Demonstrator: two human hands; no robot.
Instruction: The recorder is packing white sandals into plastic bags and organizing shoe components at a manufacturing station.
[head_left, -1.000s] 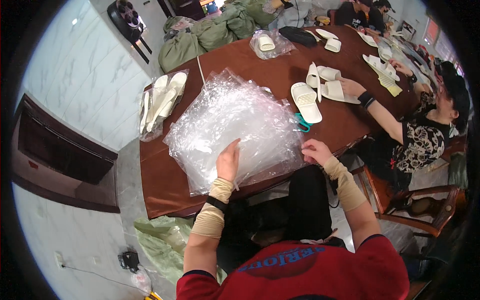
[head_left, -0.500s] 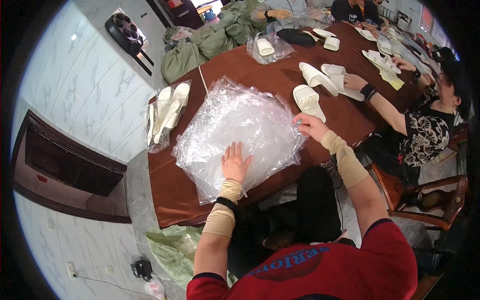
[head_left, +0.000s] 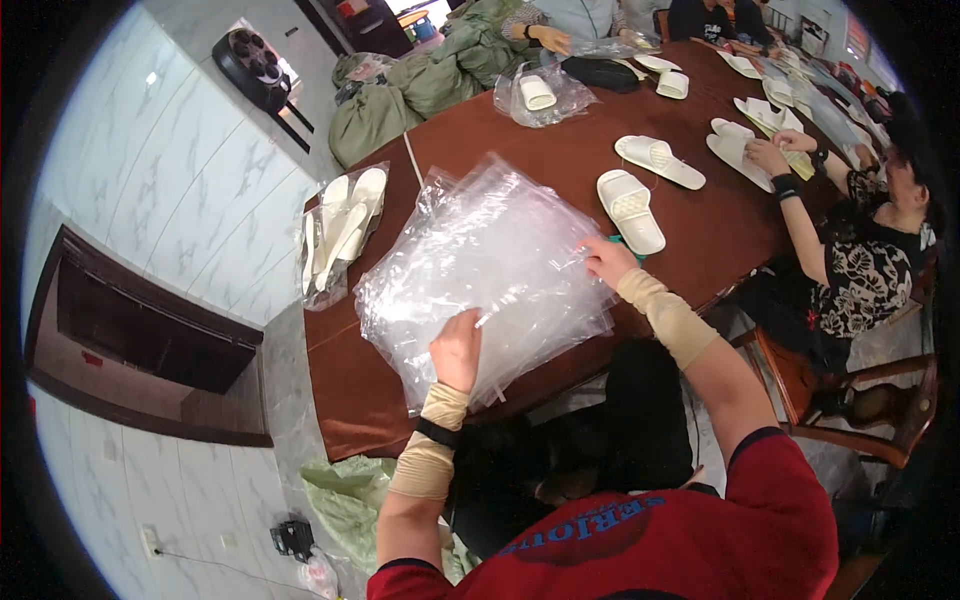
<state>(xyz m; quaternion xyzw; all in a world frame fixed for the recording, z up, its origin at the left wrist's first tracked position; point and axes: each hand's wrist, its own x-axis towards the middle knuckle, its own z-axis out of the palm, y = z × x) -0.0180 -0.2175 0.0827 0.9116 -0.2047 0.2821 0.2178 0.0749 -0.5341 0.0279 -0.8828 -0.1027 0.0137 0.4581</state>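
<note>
A stack of clear plastic bags (head_left: pixel 490 250) is spread over the brown-covered table in front of me. My left hand (head_left: pixel 457 350) is closed, its fingertips pinching film at the near side of the stack. At the right edge, my right hand (head_left: pixel 608 262) is also closed on the film, thumb and fingers together. Just beyond it lies a white slipper (head_left: pixel 630 210), with a small green thing partly hidden beside its heel. A second white slipper (head_left: pixel 660 162) rests farther back, apart from the first.
Bagged white slippers (head_left: pixel 340 230) lie at the table's left edge, and another bagged slipper (head_left: pixel 537 93) at the back. To the right, a co-worker's hands (head_left: pixel 768 158) handle white slippers. Green sacks (head_left: pixel 370 125) stand behind the table; a wooden chair (head_left: pixel 850 390) is at right.
My left hand has gone from lying flat on the bags to pinching film, a little nearer me. My right hand shifted slightly nearer. The co-worker's hand moved right with slippers.
</note>
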